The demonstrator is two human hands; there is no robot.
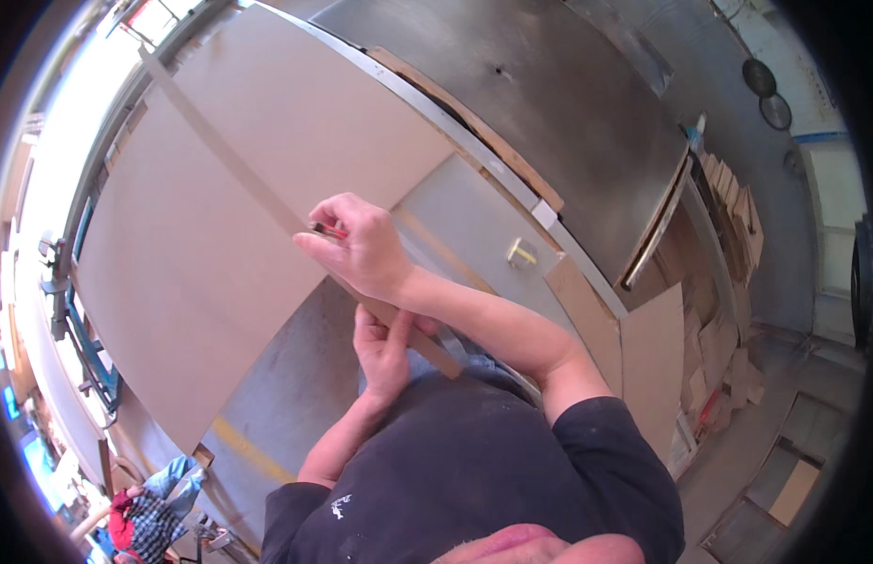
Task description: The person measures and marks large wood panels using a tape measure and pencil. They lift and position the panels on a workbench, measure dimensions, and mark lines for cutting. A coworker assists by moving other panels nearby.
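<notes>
A large tan sheet, probably fibreboard [196,282], spreads out in front of me, with its near corner close to my body. A long thin wooden strip [225,151] crosses it diagonally, from the far left edge back to my waist. My left hand [384,347] grips the strip near its close end, thumb on top and fingers partly hidden beneath. Above the strip, a little farther out, my right hand [366,243] pinches a slim red marking tool, possibly a pencil [332,230]. Its dark tip points left; whether it touches anything cannot be told.
A dark metal-topped table [549,92] stands beyond a pale rail [478,155]. A small tape measure [522,253] lies right of my hands. Cardboard-like offcuts [711,352] are stacked at right. Clamps [59,289] line the left side; another person [151,518] is at lower left.
</notes>
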